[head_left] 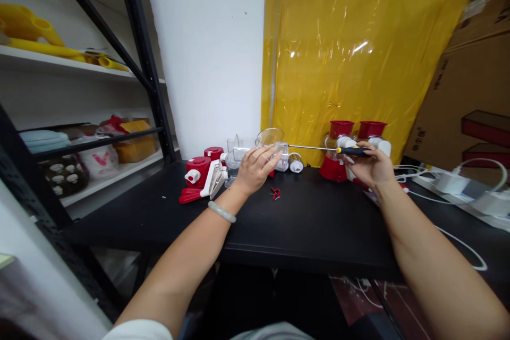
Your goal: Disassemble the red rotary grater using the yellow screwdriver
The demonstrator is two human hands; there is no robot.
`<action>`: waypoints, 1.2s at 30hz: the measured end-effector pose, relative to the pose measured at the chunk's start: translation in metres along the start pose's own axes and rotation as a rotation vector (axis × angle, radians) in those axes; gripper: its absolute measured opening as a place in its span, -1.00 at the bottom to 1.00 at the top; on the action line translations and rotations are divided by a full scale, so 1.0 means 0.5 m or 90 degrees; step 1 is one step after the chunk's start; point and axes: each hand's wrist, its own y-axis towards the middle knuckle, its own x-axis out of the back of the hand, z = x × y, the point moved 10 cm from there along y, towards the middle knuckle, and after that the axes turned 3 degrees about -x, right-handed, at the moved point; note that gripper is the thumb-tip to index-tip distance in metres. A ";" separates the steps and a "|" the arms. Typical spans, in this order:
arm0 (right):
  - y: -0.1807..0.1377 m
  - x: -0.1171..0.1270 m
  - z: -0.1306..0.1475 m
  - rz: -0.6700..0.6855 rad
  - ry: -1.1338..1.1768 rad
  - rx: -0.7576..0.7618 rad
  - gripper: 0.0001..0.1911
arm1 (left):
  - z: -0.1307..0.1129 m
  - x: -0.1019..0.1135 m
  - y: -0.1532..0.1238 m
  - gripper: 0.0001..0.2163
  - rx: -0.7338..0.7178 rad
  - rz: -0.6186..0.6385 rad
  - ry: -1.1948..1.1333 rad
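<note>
My left hand (258,167) is closed around a clear plastic part (282,151) with a cylindrical body and a round rim, lying on its side above the black table. My right hand (372,164) grips a screwdriver (353,151) by its black and yellow handle. The long shaft points left, and its tip meets the right end of the clear part; whether it sits on a screw is too small to tell. Below the hands, small red pieces with screws (275,193) lie on the table. Just right of the clear part is a small white and metallic cylinder (296,163).
Red housings (197,171) and red-and-white handled parts (211,183) stand left of my hand. Two red-and-white assemblies (333,164) stand at the back right. A power strip (470,196) with white cables lies at right. A black-framed shelf (137,26) borders the left side.
</note>
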 end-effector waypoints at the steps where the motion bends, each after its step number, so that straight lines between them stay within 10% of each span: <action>1: 0.002 0.004 -0.001 -0.002 -0.015 -0.002 -0.79 | -0.001 -0.001 -0.001 -0.60 -0.002 0.001 -0.005; 5: 0.016 0.031 -0.008 -0.057 -0.103 0.003 -0.49 | 0.002 -0.016 -0.009 -0.55 0.008 0.036 -0.036; 17: 0.003 0.015 -0.013 -0.017 -0.017 -0.027 -0.82 | 0.001 -0.014 -0.007 -0.55 0.008 0.031 -0.038; 23: 0.025 0.046 -0.020 -0.075 -0.115 0.010 -0.48 | 0.006 -0.028 -0.014 -0.53 0.027 0.063 -0.042; 36: 0.008 0.022 -0.006 -0.033 -0.039 -0.027 -0.80 | -0.004 -0.014 -0.006 -0.61 0.000 0.041 -0.021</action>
